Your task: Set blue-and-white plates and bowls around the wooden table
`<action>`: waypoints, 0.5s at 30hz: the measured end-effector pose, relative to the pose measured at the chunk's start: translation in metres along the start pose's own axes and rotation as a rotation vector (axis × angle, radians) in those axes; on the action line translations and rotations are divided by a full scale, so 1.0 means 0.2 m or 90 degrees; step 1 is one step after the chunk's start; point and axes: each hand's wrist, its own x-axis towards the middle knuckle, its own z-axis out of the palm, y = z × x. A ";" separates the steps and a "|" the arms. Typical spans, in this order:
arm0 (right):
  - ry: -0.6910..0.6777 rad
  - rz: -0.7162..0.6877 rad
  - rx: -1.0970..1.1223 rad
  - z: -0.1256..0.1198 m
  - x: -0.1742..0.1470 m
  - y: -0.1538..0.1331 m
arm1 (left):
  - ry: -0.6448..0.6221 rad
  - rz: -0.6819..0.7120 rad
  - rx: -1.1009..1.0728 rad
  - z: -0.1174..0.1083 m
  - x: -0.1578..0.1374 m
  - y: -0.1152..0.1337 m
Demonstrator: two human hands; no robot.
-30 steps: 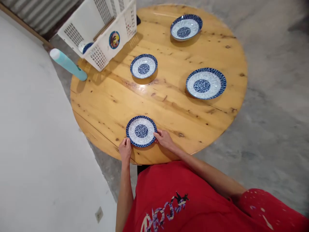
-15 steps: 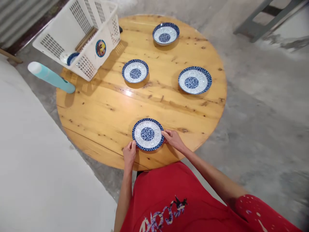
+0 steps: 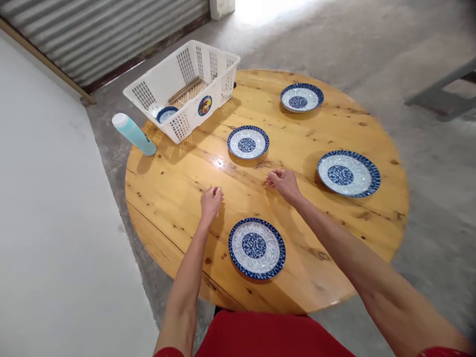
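Both of my hands are above the wooden table, holding nothing. My left hand (image 3: 211,202) is loosely curled, its fingertips slightly apart, over bare wood left of the middle. My right hand (image 3: 283,182) is also half curled, with its fingers a little apart. It hovers just below and right of the middle plate (image 3: 248,142), not touching it. Nearest to me, between my forearms, a blue-rimmed white plate (image 3: 257,248) lies flat with a blue patterned centre. Similar plates lie at the right (image 3: 348,173) and at the back (image 3: 302,97).
A white plastic basket (image 3: 193,120) stands at the back left of the round table (image 3: 167,198). Inside are a blue-rimmed dish (image 3: 167,114) and wooden chopsticks (image 3: 184,89). A light blue bottle (image 3: 134,134) stands beside it. A white wall (image 3: 63,213) runs along the left.
My hands have let go of the nearest plate and moved forward over the table. The head view has tilted up and turned left, so everything sits lower and farther right.
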 end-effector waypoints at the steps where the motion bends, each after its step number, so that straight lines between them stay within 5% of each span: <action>1: 0.013 0.038 0.037 0.03 0.06 -0.04 | -0.008 0.002 0.002 0.03 0.06 0.03; 8: 0.045 0.156 0.141 0.19 0.33 -0.13 | -0.038 0.025 0.052 0.19 0.19 0.09; 15: 0.072 0.119 0.111 0.30 0.48 -0.09 | -0.021 -0.033 0.033 0.24 0.35 0.15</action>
